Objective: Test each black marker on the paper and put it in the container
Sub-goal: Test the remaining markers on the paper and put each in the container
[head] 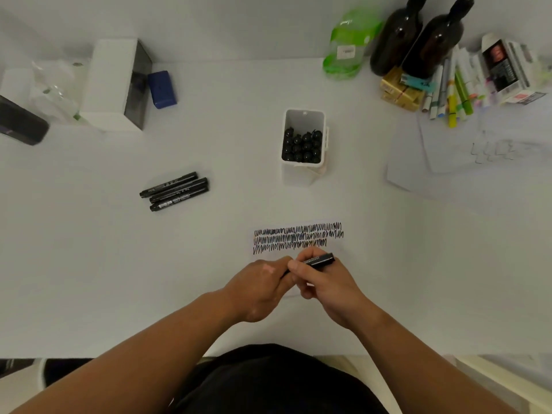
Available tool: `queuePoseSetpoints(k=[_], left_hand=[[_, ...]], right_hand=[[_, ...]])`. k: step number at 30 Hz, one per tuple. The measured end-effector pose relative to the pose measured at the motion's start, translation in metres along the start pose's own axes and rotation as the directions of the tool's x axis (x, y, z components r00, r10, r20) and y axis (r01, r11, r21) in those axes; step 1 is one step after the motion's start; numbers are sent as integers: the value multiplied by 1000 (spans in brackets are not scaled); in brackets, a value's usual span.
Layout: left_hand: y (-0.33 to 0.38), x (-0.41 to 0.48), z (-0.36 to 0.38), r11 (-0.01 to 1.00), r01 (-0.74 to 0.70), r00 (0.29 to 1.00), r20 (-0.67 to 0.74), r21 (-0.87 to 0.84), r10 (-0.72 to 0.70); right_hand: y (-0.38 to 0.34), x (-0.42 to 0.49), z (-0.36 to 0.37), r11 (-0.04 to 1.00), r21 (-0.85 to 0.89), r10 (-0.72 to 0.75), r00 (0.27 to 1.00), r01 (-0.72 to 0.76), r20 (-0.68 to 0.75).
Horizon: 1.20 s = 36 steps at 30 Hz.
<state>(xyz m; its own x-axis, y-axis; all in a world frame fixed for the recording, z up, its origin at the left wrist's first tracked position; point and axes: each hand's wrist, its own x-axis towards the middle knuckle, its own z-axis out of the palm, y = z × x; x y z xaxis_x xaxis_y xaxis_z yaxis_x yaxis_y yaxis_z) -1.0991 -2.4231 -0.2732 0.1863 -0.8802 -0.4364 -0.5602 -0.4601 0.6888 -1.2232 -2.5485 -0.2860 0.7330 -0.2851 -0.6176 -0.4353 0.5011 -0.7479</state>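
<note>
At lower centre, over the paper's [298, 238] near edge, left hand [262, 289] and right hand [327, 289] both grip one marker [320, 259]. Open table [194, 264] separates paper from container [303, 118] above.

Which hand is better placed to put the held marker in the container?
Right. The right hand grips the marker mid-barrel; the left hand holds only its end. The container stands ahead.

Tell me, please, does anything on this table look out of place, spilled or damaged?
Nothing looks spilled or damaged. The container stands upright; three spare markers lie side by side; the left hand and right hand hold one marker by the paper. Only the loose sheets at right lie crooked, overlapping.
</note>
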Motion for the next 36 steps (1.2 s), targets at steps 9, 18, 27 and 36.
queuePoseSetpoints(k=[9, 18, 27, 36], left_hand=[[-6, 37, 25, 998, -5, 995, -102, 56, 11], [-32, 65, 26, 948, 137, 956, -288, 288, -51], [-40, 66, 34, 912, 189, 965, -239, 364, -105], [-41, 67, 35, 907, 196, 966, -231, 373, -114]], right_hand=[[11, 14, -37, 992, 43, -109, 983, 116, -149], [2, 23, -94, 944, -236, -306, 878, 230, -369], [23, 32, -93, 891, -414, -351, 861, 186, -368], [23, 32, -91, 870, -464, -348, 875, 167, -337]])
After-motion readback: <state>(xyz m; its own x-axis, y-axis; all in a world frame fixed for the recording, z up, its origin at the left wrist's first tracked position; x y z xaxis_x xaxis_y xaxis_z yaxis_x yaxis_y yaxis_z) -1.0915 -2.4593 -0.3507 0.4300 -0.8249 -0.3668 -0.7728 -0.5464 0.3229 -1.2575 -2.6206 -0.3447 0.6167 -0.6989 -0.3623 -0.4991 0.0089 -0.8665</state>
